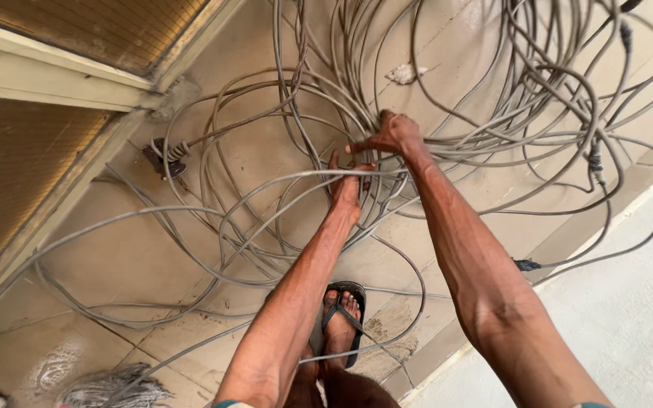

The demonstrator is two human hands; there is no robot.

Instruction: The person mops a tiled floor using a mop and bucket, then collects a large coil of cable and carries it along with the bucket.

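Left hand (348, 189) and right hand (396, 136) each have their grip clamped on loops of the tangled grey plastic-sheathed cable (493, 140), held up above the beige tiled floor (115, 257). More of its coils lie spread across that floor. A foot in a black flip-flop sandal (341, 321) stands below the hands.

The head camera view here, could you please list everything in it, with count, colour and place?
cable: one big tangle of loops, grey, spread over the floor, upper middle to right
floor tiles: many, beige, under the cable
door frame: one, cream, upper left
paper scrap: one, white, top centre
frayed bundle: one, grey, bottom left
sandal: one, black, on a foot, bottom centre
left hand: gripping cable loops, centre
right hand: gripping cable loops, just above the left
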